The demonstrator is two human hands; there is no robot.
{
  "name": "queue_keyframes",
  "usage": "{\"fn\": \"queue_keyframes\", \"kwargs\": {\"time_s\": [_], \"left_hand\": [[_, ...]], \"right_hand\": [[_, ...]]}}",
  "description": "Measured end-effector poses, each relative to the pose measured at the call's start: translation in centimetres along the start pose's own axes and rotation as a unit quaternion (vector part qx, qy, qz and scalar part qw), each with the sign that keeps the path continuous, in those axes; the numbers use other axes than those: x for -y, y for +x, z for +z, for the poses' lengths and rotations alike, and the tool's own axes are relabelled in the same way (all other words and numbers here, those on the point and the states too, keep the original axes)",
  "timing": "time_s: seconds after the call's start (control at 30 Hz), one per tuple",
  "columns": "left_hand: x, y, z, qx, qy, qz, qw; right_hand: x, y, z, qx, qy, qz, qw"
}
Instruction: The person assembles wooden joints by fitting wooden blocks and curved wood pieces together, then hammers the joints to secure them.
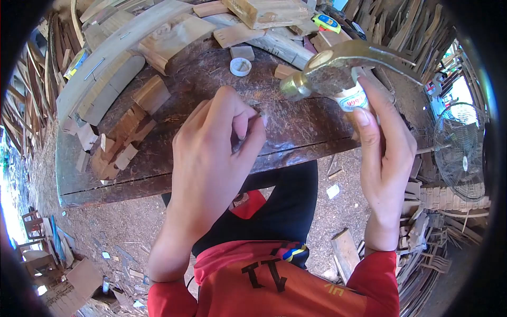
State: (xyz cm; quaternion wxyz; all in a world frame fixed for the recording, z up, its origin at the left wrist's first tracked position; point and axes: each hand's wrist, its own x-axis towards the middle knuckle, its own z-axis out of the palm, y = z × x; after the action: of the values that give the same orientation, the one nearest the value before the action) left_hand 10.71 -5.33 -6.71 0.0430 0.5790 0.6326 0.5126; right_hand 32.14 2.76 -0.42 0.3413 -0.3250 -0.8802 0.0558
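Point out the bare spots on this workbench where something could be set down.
Bare wood lies on the workbench between the white cap and the left hand, and along the near edge below the hammer held in the right hand. It is crowded at the left with wood offcuts and along the far side with carved pieces.

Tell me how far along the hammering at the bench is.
Done: nothing visibly driven in yet. In hand: the right hand holds a brass-coloured metal claw hammer raised; the left hand pinches something too small to identify against the dark wooden bench top. Left: the strike itself.
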Motion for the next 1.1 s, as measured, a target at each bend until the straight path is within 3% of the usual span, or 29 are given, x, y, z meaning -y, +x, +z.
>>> {"fn": "queue_keyframes", "kwargs": {"time_s": [0.4,0.77,0.9,1.0,1.03,1.1], "left_hand": [[0.1,-0.4,-1.3,0.005,0.081,0.053,0.995],[1.0,-0.8,-2.3,0.026,0.072,0.058,0.995],[1.2,-0.9,-2.1,0.018,0.07,0.068,0.995],[1.2,-1.0,-2.0,0.01,0.067,0.072,0.995],[1.2,-1.0,-2.1,0.009,0.064,0.071,0.995],[1.2,-1.0,-2.1,0.007,0.059,0.072,0.996]], "right_hand": [[-0.1,-0.3,0.5,-0.008,0.003,-0.045,0.999],[1.9,0.5,-0.7,0.112,-0.065,-0.044,0.991],[1.6,0.5,-1.6,-0.027,-0.04,-0.049,0.998],[1.9,0.1,-1.6,-0.15,0.107,0.046,0.982],[1.9,0.1,-1.7,-0.147,0.144,0.044,0.978],[1.3,-0.1,-1.3,-0.081,0.095,-0.026,0.992]]}}
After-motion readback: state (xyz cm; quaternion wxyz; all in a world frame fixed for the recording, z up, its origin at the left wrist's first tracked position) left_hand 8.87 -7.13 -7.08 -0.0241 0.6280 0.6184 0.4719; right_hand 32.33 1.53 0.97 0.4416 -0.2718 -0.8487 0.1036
